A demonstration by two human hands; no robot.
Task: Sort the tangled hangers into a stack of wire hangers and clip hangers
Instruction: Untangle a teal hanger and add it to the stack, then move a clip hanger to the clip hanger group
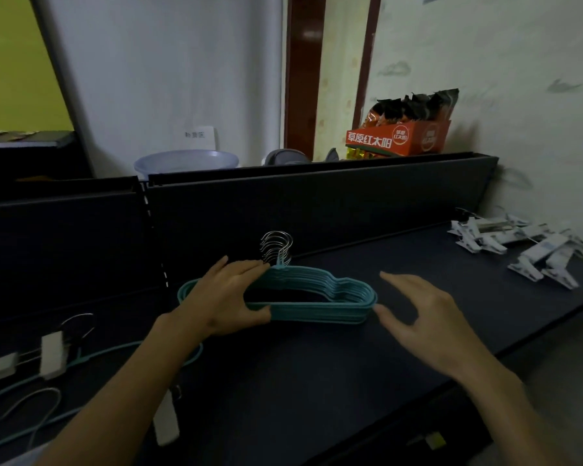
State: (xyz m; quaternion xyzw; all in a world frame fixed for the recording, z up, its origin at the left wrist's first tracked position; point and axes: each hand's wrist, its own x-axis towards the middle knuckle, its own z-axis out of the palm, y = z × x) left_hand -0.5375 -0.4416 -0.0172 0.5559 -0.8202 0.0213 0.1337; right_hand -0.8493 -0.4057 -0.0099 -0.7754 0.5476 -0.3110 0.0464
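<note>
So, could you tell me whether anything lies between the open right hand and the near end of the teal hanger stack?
Nothing visible does. The right hand hovers open beside the right end of the teal hanger stack, with only bare dark tabletop between them. The left hand already grips the stack's other side.

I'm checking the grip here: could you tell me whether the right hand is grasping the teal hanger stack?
No, the right hand is open beside the teal hanger stack; only the left hand grips it.
</note>
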